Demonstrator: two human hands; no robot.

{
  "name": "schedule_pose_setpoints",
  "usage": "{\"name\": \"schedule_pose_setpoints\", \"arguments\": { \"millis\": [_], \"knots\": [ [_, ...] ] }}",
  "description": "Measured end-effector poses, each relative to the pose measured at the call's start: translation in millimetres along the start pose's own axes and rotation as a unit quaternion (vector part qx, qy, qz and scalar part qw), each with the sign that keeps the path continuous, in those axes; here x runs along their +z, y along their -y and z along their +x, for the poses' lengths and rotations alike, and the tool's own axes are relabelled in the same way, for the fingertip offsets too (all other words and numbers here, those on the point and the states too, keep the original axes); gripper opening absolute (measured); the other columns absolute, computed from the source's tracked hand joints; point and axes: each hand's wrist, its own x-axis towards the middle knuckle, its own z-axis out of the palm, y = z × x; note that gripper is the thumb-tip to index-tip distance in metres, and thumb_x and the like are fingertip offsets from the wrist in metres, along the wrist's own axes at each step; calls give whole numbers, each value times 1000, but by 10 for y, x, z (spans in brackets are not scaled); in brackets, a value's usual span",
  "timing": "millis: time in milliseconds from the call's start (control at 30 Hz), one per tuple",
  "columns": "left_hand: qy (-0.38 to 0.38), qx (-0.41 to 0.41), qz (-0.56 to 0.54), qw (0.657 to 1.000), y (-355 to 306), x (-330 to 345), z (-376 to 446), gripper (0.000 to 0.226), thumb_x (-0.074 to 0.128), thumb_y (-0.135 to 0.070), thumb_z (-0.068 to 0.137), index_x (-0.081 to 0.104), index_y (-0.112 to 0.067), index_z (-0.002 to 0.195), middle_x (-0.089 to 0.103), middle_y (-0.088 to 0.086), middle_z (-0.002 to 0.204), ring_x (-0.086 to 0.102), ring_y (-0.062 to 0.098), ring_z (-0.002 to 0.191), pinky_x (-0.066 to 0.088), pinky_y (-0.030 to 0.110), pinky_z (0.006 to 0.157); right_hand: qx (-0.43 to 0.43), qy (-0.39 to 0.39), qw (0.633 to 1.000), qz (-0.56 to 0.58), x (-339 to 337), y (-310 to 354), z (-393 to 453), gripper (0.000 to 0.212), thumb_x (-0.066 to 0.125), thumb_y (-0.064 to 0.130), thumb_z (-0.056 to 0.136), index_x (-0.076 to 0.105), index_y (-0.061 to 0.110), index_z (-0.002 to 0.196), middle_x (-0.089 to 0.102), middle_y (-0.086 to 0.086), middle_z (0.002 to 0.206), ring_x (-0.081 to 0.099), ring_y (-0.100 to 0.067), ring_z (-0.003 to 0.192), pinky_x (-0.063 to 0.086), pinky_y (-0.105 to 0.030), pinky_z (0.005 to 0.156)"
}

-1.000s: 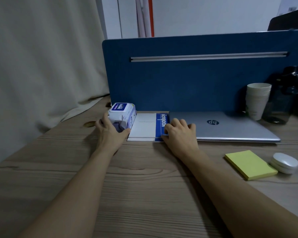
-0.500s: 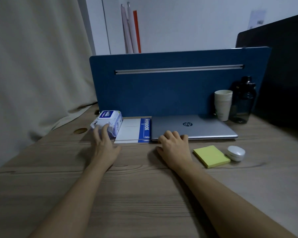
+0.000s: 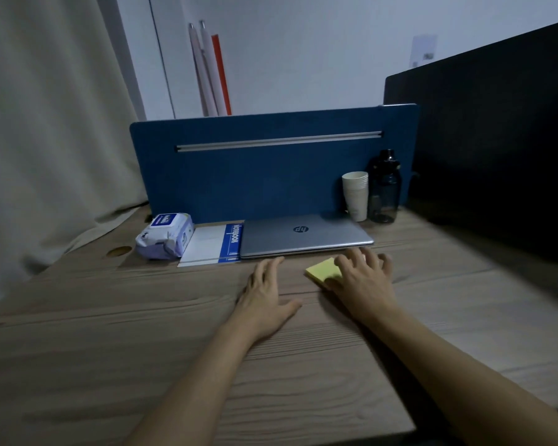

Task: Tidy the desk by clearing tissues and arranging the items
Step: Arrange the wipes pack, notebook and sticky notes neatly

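A: Where did things stand on the counter [image 3: 110, 365]?

B: The wipes pack [image 3: 164, 235], the notebook [image 3: 211, 243] and the closed laptop [image 3: 303, 238] lay in a row against the blue divider [image 3: 255, 178], each just beside the next. A stack of paper cups [image 3: 355, 195] and a dark bottle [image 3: 384, 188] stood at the right end. I saw no loose tissues.

A: And the hands?

B: The right hand [image 3: 361, 278] lay over the yellow sticky notes [image 3: 323, 269], just in front of the laptop, its fingers [image 3: 355, 257] spread and lightly bent. It covered the far side of the pad, so I couldn't tell whether it pinched anything. The left hand [image 3: 264, 294] rested flat on the wood, fingers loosely together, holding nothing.

A: What might have gone wrong?

B: Only my guess: a pad like that could fan open if lifted by its top sheets, or jam against the laptop's edge if pushed. Reaching farther right, the forearm could have tipped the light cups.
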Motion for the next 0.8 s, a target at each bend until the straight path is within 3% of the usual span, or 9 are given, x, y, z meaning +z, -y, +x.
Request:
{"name": "schedule_pose_setpoints", "arguments": {
  "millis": [133, 300, 400, 567, 700, 800],
  "knots": [
    [26, -21, -2, 999, -173, 125, 106, 96, 60, -65, 77, 4, -41, 150, 9, -7, 161, 19, 24, 145, 23, 49, 117, 41, 42, 998, 39, 10, -325, -70, 53, 46, 63, 87, 46, 28, 127, 45, -6, 138, 35, -30, 129, 33, -48, 100],
    [40, -27, 22, 999, -397, 352, 304, 104, 52, -82, 67, 2, -42, 149, 15, -1, 161, 22, 27, 145, 23, 51, 116, 75, 82, 988, 110, 69, -389, -39, 54, 48, 56, 89, 40, 27, 134, 44, -10, 140, 44, -33, 122, 42, -47, 96],
    [32, -27, 26, 999, -498, 472, 419, 104, 52, -83, 66, 4, -40, 148, 26, 5, 157, 28, 29, 142, 26, 49, 112, 83, 102, 980, 147, 126, -413, 1, 41, 45, 47, 92, 41, 27, 128, 47, -10, 132, 51, -34, 113, 43, -46, 89],
    [-4, -53, 5, 999, -462, 520, 578, 100, 62, -67, 75, 7, -32, 151, 37, 10, 151, 30, 32, 137, 32, 44, 107, 72, 90, 980, 161, 205, -391, 171, 29, 47, 32, 93, 45, 21, 120, 51, -14, 121, 53, -35, 102, 47, -44, 84],
    [-10, -90, 18, 996, -199, 387, 574, 108, 63, -64, 74, -5, -34, 153, 46, 9, 143, 32, 29, 133, 36, 41, 99, 20, 79, 978, 190, 250, -234, 277, 25, 56, 34, 92, 46, 23, 113, 50, -10, 115, 53, -28, 98, 48, -39, 83],
    [-16, -92, 22, 995, 125, 144, 500, 111, 63, -67, 69, -3, -37, 153, 50, 6, 136, 36, 26, 129, 39, 40, 96, -23, 80, 973, 213, 250, -9, 361, 25, 59, 34, 91, 48, 25, 111, 48, -6, 113, 53, -25, 98, 47, -35, 84]
  ]
}}
